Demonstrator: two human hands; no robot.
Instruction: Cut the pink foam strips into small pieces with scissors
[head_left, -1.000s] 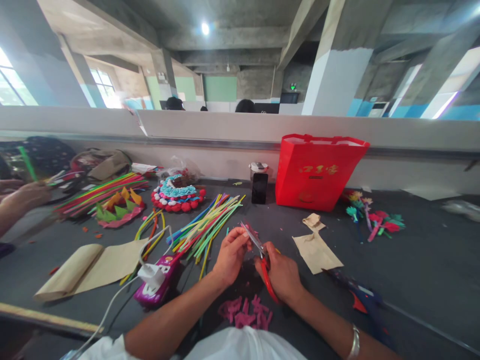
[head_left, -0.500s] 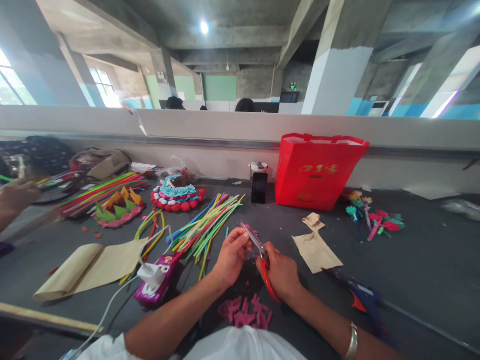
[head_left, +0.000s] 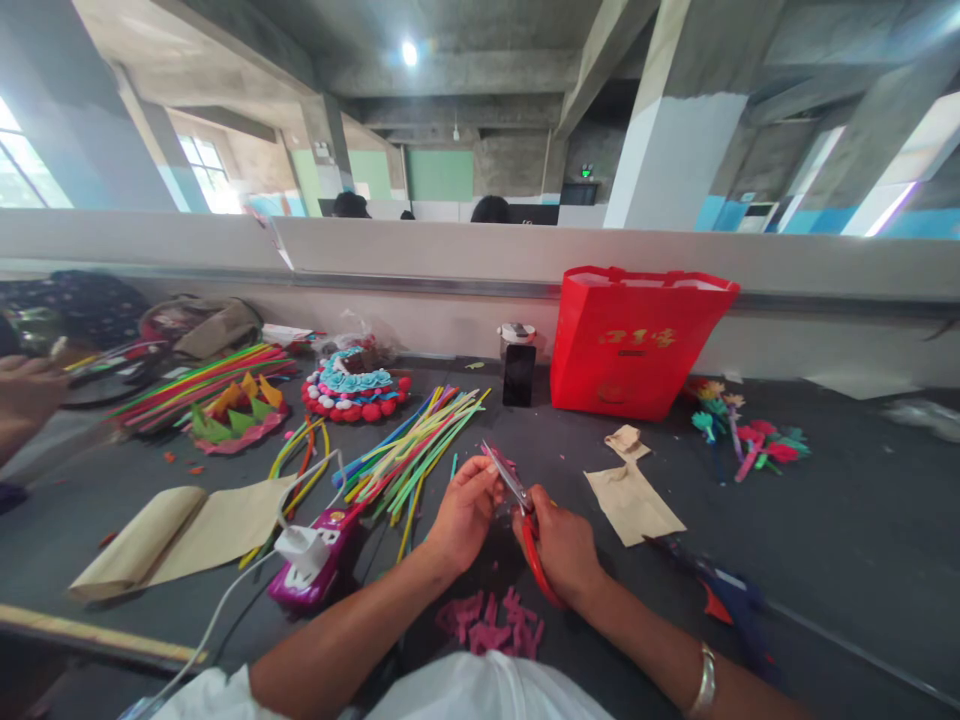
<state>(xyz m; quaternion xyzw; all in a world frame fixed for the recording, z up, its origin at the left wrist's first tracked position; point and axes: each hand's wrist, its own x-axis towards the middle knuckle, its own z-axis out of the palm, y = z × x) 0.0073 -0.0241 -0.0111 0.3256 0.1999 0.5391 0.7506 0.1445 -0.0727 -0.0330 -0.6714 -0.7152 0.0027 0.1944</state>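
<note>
We see red-handled scissors (head_left: 532,541), magenta scraps (head_left: 491,628) by the front edge of the dark surface (head_left: 847,540), and a gold-lettered red bag (head_left: 637,375).

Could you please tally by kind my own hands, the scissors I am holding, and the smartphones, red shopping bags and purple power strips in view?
Hands: 2 (left hand, right hand)
Red-handled scissors: 1
Smartphone: 1
Red shopping bag: 1
Purple power strip: 1
Total: 6

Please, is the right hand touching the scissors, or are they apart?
Touching. The head view shows the right hand holding the scissors, with its fingers around the red handle and no gap between them.
</note>
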